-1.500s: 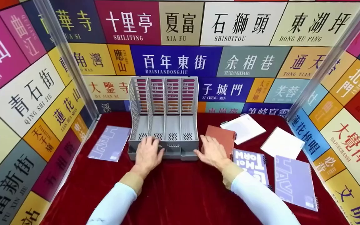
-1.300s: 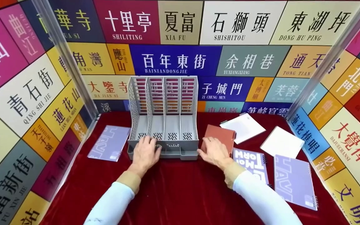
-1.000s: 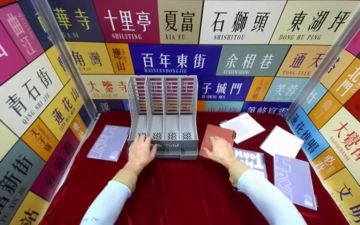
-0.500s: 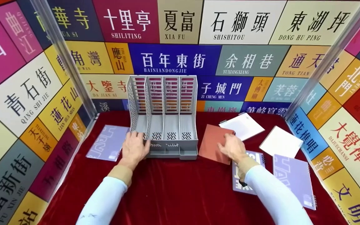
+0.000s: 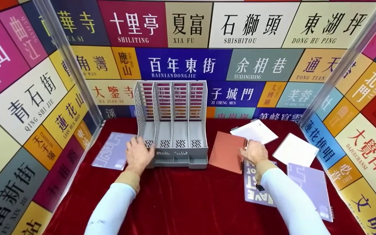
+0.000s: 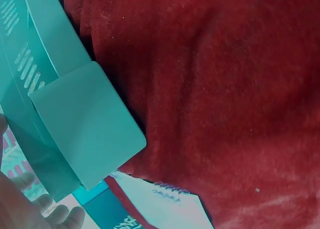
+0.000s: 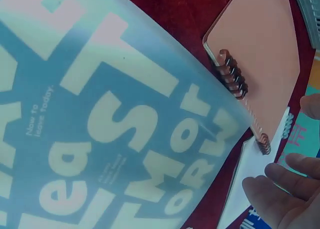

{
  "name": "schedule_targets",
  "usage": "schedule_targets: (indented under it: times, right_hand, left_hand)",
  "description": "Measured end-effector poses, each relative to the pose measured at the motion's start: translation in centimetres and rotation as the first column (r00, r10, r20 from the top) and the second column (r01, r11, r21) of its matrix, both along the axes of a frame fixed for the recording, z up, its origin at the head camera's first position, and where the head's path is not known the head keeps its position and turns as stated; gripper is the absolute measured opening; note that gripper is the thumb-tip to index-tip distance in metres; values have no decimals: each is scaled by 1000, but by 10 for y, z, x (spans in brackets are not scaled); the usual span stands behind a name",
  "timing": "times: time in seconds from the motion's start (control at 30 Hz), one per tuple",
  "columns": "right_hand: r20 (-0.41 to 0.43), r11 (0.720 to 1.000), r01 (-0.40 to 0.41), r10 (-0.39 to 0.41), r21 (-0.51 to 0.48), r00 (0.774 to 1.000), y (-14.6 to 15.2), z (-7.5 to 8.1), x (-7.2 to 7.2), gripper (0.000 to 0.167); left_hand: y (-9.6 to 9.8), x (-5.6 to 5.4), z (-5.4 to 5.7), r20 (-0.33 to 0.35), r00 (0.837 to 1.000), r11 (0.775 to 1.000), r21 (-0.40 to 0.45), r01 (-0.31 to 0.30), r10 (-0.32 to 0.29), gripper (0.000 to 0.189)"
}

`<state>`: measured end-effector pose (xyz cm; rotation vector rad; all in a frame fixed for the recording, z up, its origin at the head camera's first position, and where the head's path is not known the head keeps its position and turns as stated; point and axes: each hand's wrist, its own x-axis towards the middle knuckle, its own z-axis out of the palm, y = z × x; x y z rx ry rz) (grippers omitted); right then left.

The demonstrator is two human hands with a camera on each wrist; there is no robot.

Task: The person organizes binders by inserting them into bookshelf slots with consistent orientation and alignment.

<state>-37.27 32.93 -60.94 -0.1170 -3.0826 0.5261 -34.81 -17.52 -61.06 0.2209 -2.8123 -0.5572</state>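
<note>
A grey file holder (image 5: 180, 151) with upright dividers stands at the back middle of the red cloth; it looks teal in the left wrist view. At its left front corner my left hand (image 5: 138, 153) touches it, fingers loosely bent. A reddish-brown spiral notebook (image 5: 226, 151) lies flat to the holder's right. Over its coiled edge is my right hand (image 5: 256, 151); in the right wrist view its fingers (image 7: 272, 194) and thumb stand apart beside the brown coil, holding nothing. Partly under that hand and forearm lies a blue notebook (image 7: 165, 124) with large pale lettering.
A lilac notebook (image 5: 109, 151) lies left of the holder. Two white notepads (image 5: 255, 131) lie at the back right, and another lilac notebook (image 5: 315, 186) is at the front right. Printed walls (image 5: 184, 62) enclose the cloth-covered table (image 5: 181, 202) on three sides.
My right hand has moved from the holder's right front corner across the brown notebook to its coiled edge. My left hand has slid left along the holder's front to its corner.
</note>
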Motion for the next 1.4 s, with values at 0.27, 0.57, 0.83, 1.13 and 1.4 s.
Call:
schedule_targets:
  times: [0.27, 0.57, 0.83, 1.13, 1.4]
  right_hand:
    - [99, 996, 85, -84, -6, 991, 0, 1, 5, 57]
    - [215, 993, 122, -118, -5, 969, -13, 8, 13, 77]
    - [248, 990, 141, -138, 5, 959, -35, 16, 20, 102]
    - [304, 978, 204, -204, 30, 931, -54, 18, 16, 118]
    - [304, 982, 188, -180, 2, 935, -60, 26, 19, 94]
  left_hand:
    - [4, -9, -6, 92, 995, 974, 217, -67, 48, 91]
    - [3, -19, -9, 173, 983, 900, 416, -133, 65, 92]
    - [-10, -16, -9, 195, 971, 893, 400, -205, 136, 55]
    - [-27, -46, -51, 164, 978, 896, 405, -184, 127, 49]
    - [-54, -90, -122, 141, 983, 918, 362, -160, 116, 51]
